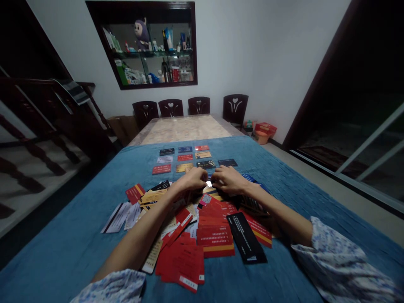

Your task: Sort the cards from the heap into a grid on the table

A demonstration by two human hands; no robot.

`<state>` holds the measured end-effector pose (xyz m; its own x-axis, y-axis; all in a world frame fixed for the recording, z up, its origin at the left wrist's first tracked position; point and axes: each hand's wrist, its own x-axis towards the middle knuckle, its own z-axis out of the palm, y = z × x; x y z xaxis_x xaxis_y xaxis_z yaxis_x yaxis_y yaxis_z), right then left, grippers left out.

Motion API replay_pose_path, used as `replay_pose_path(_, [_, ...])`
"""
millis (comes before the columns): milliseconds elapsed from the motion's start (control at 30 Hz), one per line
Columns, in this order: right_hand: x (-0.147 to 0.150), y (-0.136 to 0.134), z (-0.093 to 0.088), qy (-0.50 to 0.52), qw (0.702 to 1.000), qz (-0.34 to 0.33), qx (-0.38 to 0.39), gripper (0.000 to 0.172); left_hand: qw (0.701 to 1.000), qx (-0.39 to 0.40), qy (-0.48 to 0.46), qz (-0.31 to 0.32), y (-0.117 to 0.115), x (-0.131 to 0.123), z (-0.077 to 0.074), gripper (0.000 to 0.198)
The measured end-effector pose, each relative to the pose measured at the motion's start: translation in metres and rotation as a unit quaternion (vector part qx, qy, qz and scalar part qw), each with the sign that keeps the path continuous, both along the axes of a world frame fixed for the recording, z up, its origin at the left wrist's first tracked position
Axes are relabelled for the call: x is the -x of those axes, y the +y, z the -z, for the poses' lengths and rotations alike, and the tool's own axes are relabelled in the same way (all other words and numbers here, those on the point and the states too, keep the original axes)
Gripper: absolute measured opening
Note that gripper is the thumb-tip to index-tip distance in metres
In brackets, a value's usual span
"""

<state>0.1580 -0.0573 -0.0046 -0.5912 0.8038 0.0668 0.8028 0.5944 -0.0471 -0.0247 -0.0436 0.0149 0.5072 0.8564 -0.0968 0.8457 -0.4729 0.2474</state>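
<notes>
Both my hands meet over a heap of cards [202, 235] on a blue cloth [78, 235]. My left hand [189, 180] and my right hand [227, 180] have their fingers curled, pinching a small pale card [208, 184] between them at the far edge of the heap. The heap holds mostly red cards, some cream ones and a long black card [246, 237]. Beyond my hands, several cards lie in neat rows [192, 159], red, blue, black and gold.
The blue cloth covers the near part of a long marble-topped table [186, 128]. Dark wooden chairs [235, 107] stand at its far end. A wall cabinet [148, 46] holds bottles and a plush toy. A staircase rises at left; a glass door at right.
</notes>
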Motion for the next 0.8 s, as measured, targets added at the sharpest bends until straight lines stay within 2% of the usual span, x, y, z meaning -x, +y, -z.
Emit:
replay_pose_path(267, [0.003,0.005,0.004,0.037,0.999,0.012,0.019,0.023,0.997,-0.025,-0.057,-0.042,0.002,-0.004,0.01,0.015])
replay_pose_path(433, [-0.002,0.013,0.008,0.052,0.997,0.044,0.023,0.02,0.993,-0.05,-0.094,-0.051,0.007,-0.002,0.018,0.023])
replay_pose_path(600, [-0.003,0.016,0.01,0.057,0.996,0.061,0.029,0.022,0.993,-0.046,-0.102,-0.048,0.009,-0.001,0.021,0.02])
replay_pose_path(800, [-0.009,0.02,0.012,0.068,0.988,0.139,0.016,0.023,0.992,-0.06,-0.1,-0.05,0.008,-0.002,0.019,0.02])
